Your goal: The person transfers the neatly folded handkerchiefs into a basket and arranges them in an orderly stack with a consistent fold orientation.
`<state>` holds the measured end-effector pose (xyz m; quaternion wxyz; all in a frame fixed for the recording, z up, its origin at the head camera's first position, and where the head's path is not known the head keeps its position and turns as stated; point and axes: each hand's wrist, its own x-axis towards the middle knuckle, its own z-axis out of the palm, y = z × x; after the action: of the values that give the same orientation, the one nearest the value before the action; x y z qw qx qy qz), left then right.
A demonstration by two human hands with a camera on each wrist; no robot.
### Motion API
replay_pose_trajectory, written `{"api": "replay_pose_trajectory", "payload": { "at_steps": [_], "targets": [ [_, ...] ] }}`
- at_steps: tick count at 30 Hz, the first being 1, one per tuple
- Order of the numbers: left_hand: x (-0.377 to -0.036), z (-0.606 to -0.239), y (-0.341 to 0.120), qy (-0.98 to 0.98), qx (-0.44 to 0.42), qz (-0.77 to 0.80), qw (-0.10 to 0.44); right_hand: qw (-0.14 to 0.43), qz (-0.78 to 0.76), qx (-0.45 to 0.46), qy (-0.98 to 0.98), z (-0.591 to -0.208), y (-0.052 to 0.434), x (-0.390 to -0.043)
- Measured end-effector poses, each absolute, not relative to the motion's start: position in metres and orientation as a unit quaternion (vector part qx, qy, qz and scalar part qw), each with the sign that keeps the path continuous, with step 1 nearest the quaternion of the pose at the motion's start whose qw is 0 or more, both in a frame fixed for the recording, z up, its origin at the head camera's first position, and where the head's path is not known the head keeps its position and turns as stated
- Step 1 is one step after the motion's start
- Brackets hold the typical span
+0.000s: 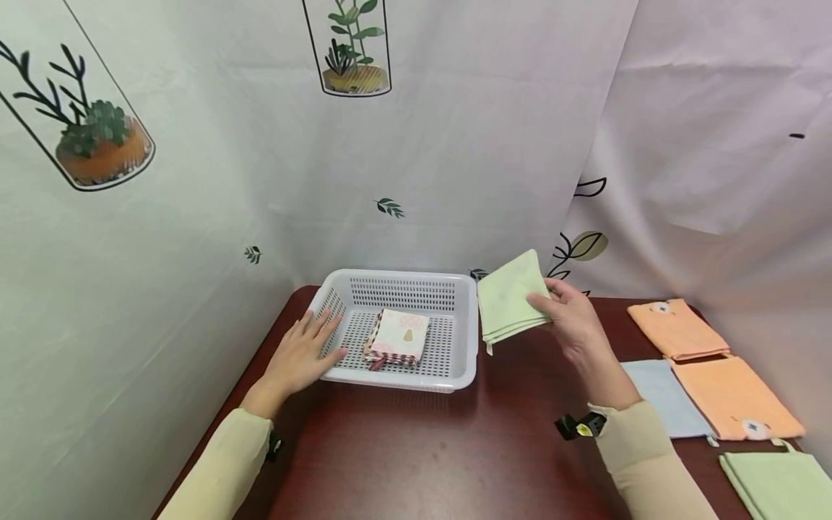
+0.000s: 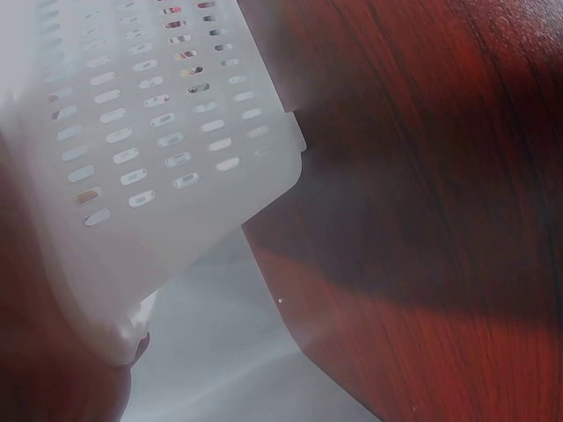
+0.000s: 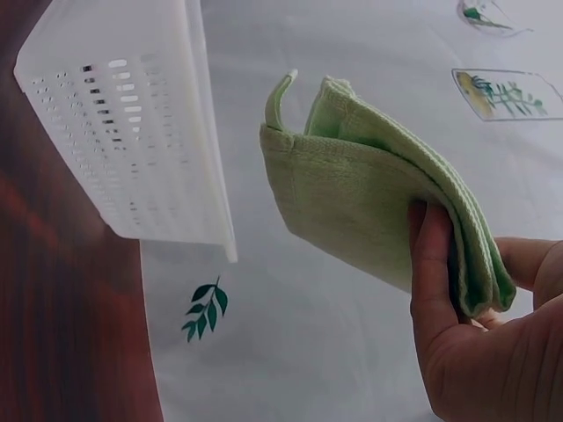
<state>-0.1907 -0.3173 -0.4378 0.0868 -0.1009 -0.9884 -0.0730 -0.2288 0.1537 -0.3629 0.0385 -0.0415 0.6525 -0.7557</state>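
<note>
While your right thumb (image 3: 433, 264) and fingers pinched one edge of the folded green cloth (image 1: 510, 300), your right hand (image 1: 575, 325) held it in the air just right of the basket (image 1: 464, 339), not yet over it. Soft, light, layered; judged likely to fan open unless all layers are pinched near the fold. Your left hand (image 1: 300, 354) lay flat, fingers straight, against the basket's left wall. A patterned cloth (image 1: 398, 338) already lay inside. Two orange cloths (image 1: 708, 361), a blue cloth (image 1: 669, 397) and another green cloth (image 1: 776, 480) lay on the table (image 1: 429, 448) at right.
</note>
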Motion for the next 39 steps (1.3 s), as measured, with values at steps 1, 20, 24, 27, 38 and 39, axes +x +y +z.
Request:
{"api": "replay_pose_trajectory", "payload": {
  "at_steps": [1, 20, 24, 27, 38, 39],
  "targets": [
    [-0.191, -0.438, -0.317, -0.988, -0.101, -0.073, 0.087, 0.039, -0.758, -0.043, 0.65, -0.363, 0.152, -0.229],
    [-0.192, -0.439, -0.319, -0.987, -0.111, -0.073, 0.094, 0.045, -0.775, -0.046, 0.628, -0.361, 0.121, -0.238],
    [-0.191, -0.439, -0.32, -0.987, -0.111, -0.071, 0.091, 0.047, -0.784, -0.046, 0.618, -0.361, 0.114, -0.241],
    [-0.191, -0.439, -0.32, -0.987, -0.111, -0.07, 0.089, 0.05, -0.79, -0.045, 0.609, -0.361, 0.108, -0.243],
    [-0.192, -0.439, -0.32, -0.988, -0.112, -0.068, 0.088, 0.051, -0.793, -0.04, 0.606, -0.363, 0.088, -0.248],
    [-0.192, -0.439, -0.32, -0.987, -0.112, -0.069, 0.089, 0.052, -0.793, -0.04, 0.605, -0.364, 0.086, -0.248]
  ]
}}
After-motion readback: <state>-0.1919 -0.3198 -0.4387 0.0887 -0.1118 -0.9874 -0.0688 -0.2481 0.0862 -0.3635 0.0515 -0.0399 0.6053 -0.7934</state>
